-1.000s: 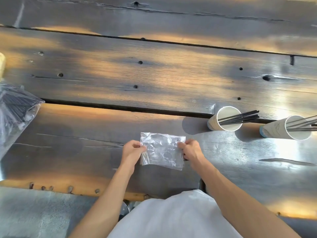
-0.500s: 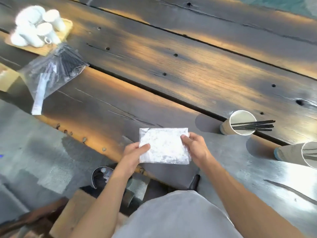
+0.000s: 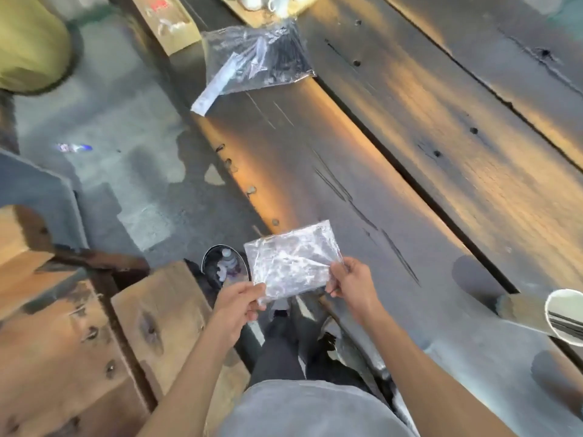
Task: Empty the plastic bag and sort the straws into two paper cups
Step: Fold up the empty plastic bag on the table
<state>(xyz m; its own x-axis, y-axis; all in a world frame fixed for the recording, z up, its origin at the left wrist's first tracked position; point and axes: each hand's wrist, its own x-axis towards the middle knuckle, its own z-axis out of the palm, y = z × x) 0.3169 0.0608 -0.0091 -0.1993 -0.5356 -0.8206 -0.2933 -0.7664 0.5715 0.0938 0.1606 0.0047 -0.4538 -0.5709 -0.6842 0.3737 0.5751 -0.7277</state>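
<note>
An empty, folded clear plastic bag (image 3: pixel 291 263) is held up in front of me, over the table's near edge. My left hand (image 3: pixel 238 305) pinches its lower left corner and my right hand (image 3: pixel 350 287) pinches its right edge. A second clear bag (image 3: pixel 257 59) full of black straws lies on the table at the far left. One paper cup (image 3: pixel 564 316) with black straws in it lies at the right edge of the view, cut off by the frame. The other cup is out of view.
The dark wooden plank table (image 3: pixel 410 146) runs diagonally across the view. A black bin (image 3: pixel 222 264) holding a bottle stands on the floor just left of the held bag. Wooden crates (image 3: pixel 94 326) sit at lower left. White cups on a tray (image 3: pixel 271 3) stand beyond the straw bag.
My head has turned left and down, so the cups slid to the right edge. Both hands carried the empty bag off the table toward the floor bin side.
</note>
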